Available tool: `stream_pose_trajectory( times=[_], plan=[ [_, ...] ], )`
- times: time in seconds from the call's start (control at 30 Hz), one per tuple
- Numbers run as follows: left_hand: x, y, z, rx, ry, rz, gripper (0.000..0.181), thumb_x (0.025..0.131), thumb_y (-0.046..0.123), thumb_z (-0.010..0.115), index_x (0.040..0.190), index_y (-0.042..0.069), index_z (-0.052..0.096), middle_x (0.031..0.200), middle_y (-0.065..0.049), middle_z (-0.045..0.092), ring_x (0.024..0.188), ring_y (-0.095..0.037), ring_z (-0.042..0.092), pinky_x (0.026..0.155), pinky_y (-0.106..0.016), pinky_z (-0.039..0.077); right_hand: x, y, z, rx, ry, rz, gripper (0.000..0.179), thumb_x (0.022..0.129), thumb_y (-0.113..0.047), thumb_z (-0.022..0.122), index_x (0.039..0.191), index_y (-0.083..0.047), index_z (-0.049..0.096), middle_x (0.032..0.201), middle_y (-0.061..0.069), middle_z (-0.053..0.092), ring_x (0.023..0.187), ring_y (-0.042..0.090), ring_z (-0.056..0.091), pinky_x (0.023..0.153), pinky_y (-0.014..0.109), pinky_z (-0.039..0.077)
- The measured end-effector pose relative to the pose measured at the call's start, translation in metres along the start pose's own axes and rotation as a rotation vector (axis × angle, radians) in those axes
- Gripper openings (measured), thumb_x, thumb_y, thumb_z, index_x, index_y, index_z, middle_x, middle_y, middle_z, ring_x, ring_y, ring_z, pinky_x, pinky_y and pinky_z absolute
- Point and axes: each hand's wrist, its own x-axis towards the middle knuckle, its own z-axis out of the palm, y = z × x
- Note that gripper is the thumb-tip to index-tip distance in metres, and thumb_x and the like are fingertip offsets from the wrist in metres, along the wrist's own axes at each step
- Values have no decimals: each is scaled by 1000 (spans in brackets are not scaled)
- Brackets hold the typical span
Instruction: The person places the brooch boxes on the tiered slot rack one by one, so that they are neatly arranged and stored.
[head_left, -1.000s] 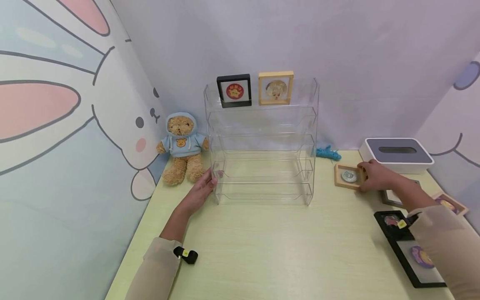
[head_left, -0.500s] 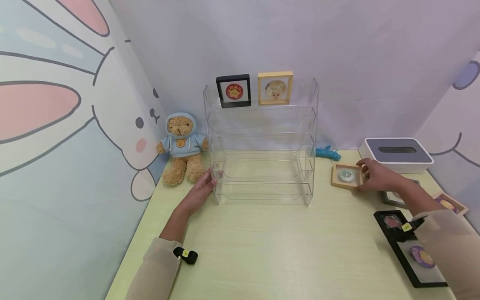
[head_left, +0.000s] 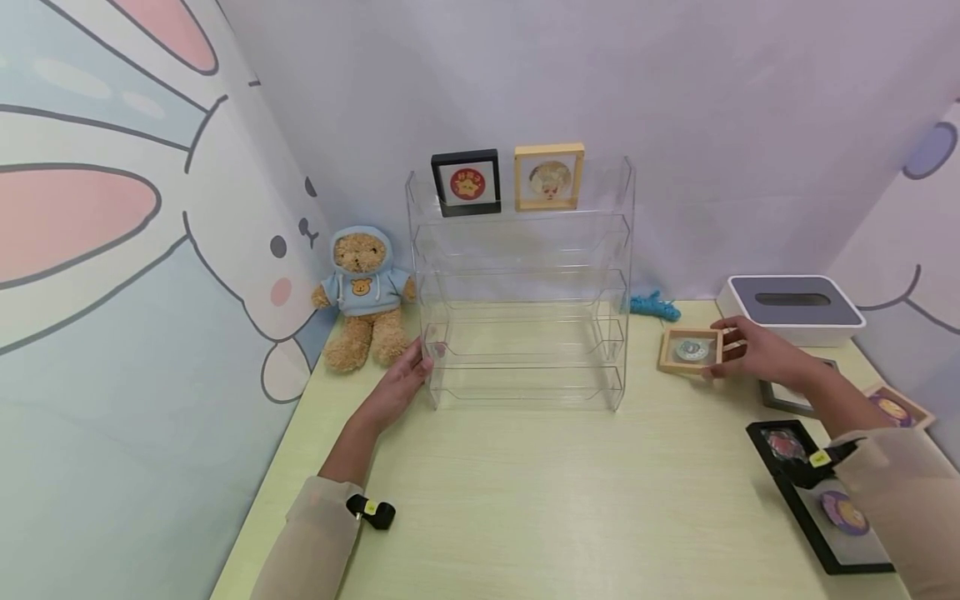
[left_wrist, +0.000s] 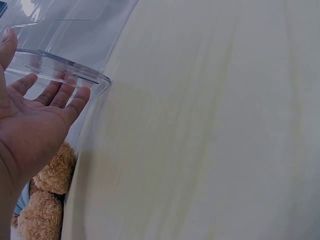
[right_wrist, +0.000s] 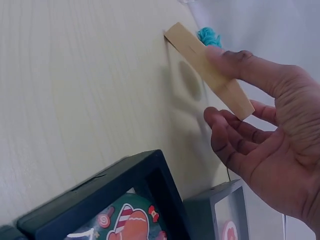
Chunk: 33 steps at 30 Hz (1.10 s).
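A clear tiered acrylic rack stands at the back of the table. My left hand rests against its lower left side; in the left wrist view, the left hand has its fingers stretched out along the plastic and its thumb apart. To the right of the rack, my right hand pinches the right side of a small light-wood display frame with a round silvery piece inside. In the right wrist view, thumb and fingers hold the wooden frame on edge, tilted over its shadow on the table.
A black frame and a yellow frame stand on the rack's top tier. A teddy bear sits left of it. Blue cord, a tissue box, a grey frame and a long black frame lie rightward.
My right hand has shifted the wooden frame slightly left, and its face has tipped up a little. The left hand keeps its place at the rack.
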Motion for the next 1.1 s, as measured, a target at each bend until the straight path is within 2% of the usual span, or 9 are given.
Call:
stream_pose_trajectory(
  times=[0.2,0.3,0.4,0.47,0.57,0.8,0.9,1.1],
  plan=[
    [0,0,-1,-10,3,0,78,120,42,46,180,20,2,188,-8,7,175,-31,7,142,-56,8,2,6,1,113,25,41,74,116,-42,61,160,11,35,145,35,53,103,16,71,83,28,66],
    [0,-1,-1,-9,2,1,77,121,42,46,180,20,2,188,-9,10,175,-31,8,142,-56,8,4,9,2,186,73,60,63,120,-39,49,155,13,42,135,26,61,93,4,69,81,25,66],
    [0,0,-1,-1,0,0,78,120,43,46,180,20,2,188,-8,7,175,-31,6,142,-56,7,5,12,4,253,123,66,54,121,-32,44,150,14,47,120,8,69,89,2,68,80,26,67],
    [-1,0,-1,7,3,-4,79,120,44,47,180,21,3,188,-8,6,175,-31,4,141,-57,8,5,12,5,286,145,70,51,121,-31,44,148,13,49,110,-6,69,88,2,68,79,27,68],
    [-1,0,-1,15,3,-5,80,119,45,49,180,21,3,188,-7,5,175,-31,4,142,-57,8,5,13,6,318,160,68,49,121,-30,46,145,12,50,102,-18,67,87,2,68,78,26,67],
    [-3,0,-2,27,-6,-11,79,119,47,49,180,26,3,187,-10,14,175,-31,6,141,-57,9,4,9,7,401,192,35,40,119,-29,53,136,7,54,100,-23,69,87,3,72,77,28,68],
    [-3,0,-2,29,-5,-13,79,119,48,49,180,27,4,187,-10,15,175,-31,6,141,-57,9,3,4,6,418,238,-6,39,118,-31,57,134,4,56,101,-21,70,87,4,75,76,30,69],
    [-3,0,-2,26,-1,-18,77,120,46,47,180,26,4,186,-9,16,175,-30,7,142,-57,9,-5,-13,-2,439,347,-101,42,114,-30,63,140,2,57,110,-19,71,89,3,78,75,29,69]
  ],
)
